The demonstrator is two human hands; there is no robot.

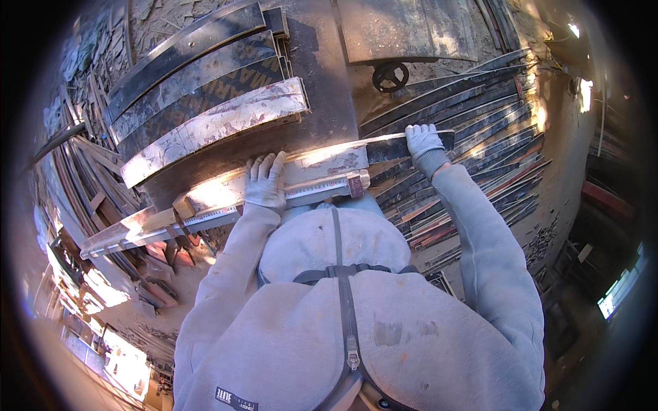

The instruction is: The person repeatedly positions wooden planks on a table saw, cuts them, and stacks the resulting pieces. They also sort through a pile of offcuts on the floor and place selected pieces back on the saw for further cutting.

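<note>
A long, narrow plywood board [391,147], dark toward its right end with a pale upper edge, lies across in front of my waist. My right hand [423,144], in a pale glove, is closed over it near that end. My gloved left hand [265,181] rests flat with its fingers stretched out, on a whitish board surface [329,162] farther left. Whether that surface and the dark part are one piece, I cannot tell. Along the near side runs a rail with a measuring scale [319,190], ending in a reddish-brown block [356,185].
Several wide boards [212,123] are stacked on the metal table [319,82] at the far left. Beyond the table's right side is a black handwheel [391,77]. Many long wood strips [473,137] lie to the right, others [79,175] at left. A small wood block [183,207] sits on the rail.
</note>
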